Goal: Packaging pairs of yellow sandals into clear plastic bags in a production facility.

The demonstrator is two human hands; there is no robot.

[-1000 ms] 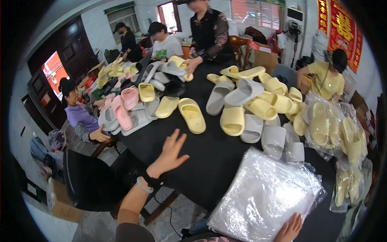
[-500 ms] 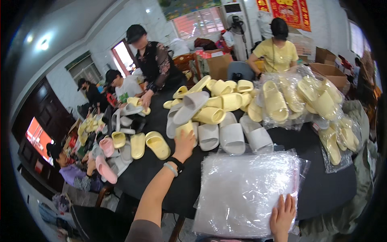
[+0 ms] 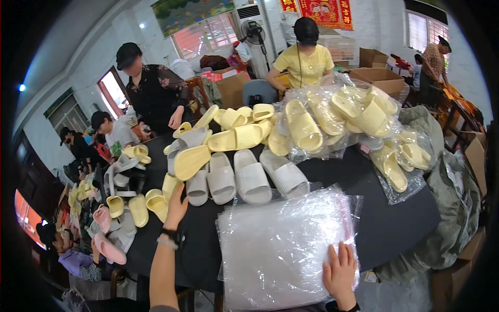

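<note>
My left hand has its fingers at the toe end of a yellow slipper, which tilts against the front of the slipper heap; part of the grip is hidden. Just right of that hand lies a grey slipper, the first in a row of grey ones. Another yellow slipper is close on its left. My right hand lies with fingers spread on the right side of a stack of clear plastic bags at the table's front edge.
Beyond the grey row, yellow slippers are heaped; bagged yellow slippers pile up at right. Pink slippers sit at the left edge of the black table. Co-workers stand or sit behind and left. Greenish sheeting hangs at right.
The view has swung right. My left hand has moved left along the slippers, and the yellow slipper at it now shows its broad sole. My right hand stays on the bag stack.
</note>
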